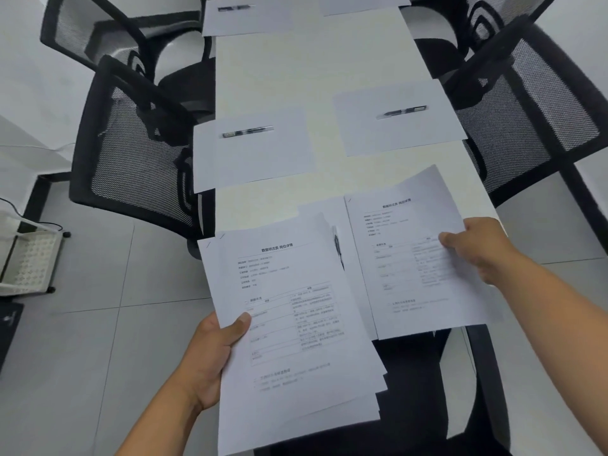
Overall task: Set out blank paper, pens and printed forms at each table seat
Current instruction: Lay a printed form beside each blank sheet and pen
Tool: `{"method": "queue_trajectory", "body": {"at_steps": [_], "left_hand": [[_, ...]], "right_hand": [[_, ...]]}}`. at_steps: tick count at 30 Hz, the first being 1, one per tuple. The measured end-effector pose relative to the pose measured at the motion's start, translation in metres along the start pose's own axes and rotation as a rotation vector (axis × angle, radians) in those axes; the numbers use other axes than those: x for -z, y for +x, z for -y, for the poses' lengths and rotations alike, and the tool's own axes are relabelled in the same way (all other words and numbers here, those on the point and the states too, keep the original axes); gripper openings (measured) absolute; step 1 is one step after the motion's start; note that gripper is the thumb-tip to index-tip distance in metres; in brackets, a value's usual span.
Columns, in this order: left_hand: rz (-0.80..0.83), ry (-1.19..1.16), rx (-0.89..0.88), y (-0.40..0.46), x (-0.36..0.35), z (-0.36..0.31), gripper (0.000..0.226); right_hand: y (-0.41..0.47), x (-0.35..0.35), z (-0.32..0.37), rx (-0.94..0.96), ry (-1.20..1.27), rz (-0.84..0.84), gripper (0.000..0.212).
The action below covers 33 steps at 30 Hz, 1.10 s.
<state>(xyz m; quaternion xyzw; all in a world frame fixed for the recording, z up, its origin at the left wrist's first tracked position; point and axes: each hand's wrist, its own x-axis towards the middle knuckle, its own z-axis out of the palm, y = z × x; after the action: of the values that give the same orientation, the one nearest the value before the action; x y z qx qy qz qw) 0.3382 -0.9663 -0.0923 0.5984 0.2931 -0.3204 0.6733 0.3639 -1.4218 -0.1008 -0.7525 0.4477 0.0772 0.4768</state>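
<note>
- A long white bench is running toward twelve o'clock over a grey tiled floor, with black mesh-backed chairs lining both sides.
- Blank white paper sheets are lying at the ten o'clock, one o'clock and far eleven o'clock seats, each carrying a black pen; none is showing a form yet.
- The left hand is gripping a fanned stack of printed forms at six o'clock, thumb on top.
- The right hand is pinching a single printed form at three o'clock, apparently bringing it down over the nearest seat, where a pen is peeking out between the sheets.
- Judging by this, paper and pens look mostly done; handing out forms is only beginning.
</note>
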Motion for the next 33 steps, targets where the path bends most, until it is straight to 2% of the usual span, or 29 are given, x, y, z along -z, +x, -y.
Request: {"method": "queue_trajectory", "body": {"at_steps": [6, 9, 12, 21, 24, 26, 28, 30, 33], "left_hand": [[0.027, 0.006, -0.001, 0.006, -0.008, 0.0, 0.031], [0.042, 0.0, -0.002, 0.007, -0.012, -0.002, 0.031], [0.053, -0.001, -0.004, 0.009, -0.014, -0.002, 0.033], [0.084, -0.001, -0.008, 0.008, -0.013, -0.002, 0.034], [0.087, 0.001, -0.02, 0.009, -0.014, -0.002, 0.034], [0.09, 0.004, -0.026, 0.008, -0.015, -0.003, 0.034], [0.099, 0.005, -0.034, 0.006, -0.018, -0.007, 0.033], [0.109, 0.003, -0.049, 0.003, -0.02, -0.012, 0.033], [0.13, -0.022, -0.058, -0.002, -0.023, -0.021, 0.033]], "right_hand": [[-0.002, -0.007, -0.01, 0.023, -0.106, -0.036, 0.009], [-0.006, -0.01, -0.013, 0.072, -0.208, -0.062, 0.021], [-0.007, -0.015, -0.015, 0.107, -0.276, -0.076, 0.02], [-0.003, -0.026, -0.013, 0.155, -0.348, -0.105, 0.026], [-0.009, -0.03, -0.014, 0.157, -0.365, -0.191, 0.041], [-0.019, -0.034, -0.011, 0.231, -0.328, -0.268, 0.05], [-0.034, -0.04, -0.001, 0.344, -0.279, -0.3, 0.048], [-0.052, -0.048, 0.011, 0.399, -0.186, -0.244, 0.04], [-0.086, -0.061, 0.032, 0.278, 0.079, 0.048, 0.032]]}}
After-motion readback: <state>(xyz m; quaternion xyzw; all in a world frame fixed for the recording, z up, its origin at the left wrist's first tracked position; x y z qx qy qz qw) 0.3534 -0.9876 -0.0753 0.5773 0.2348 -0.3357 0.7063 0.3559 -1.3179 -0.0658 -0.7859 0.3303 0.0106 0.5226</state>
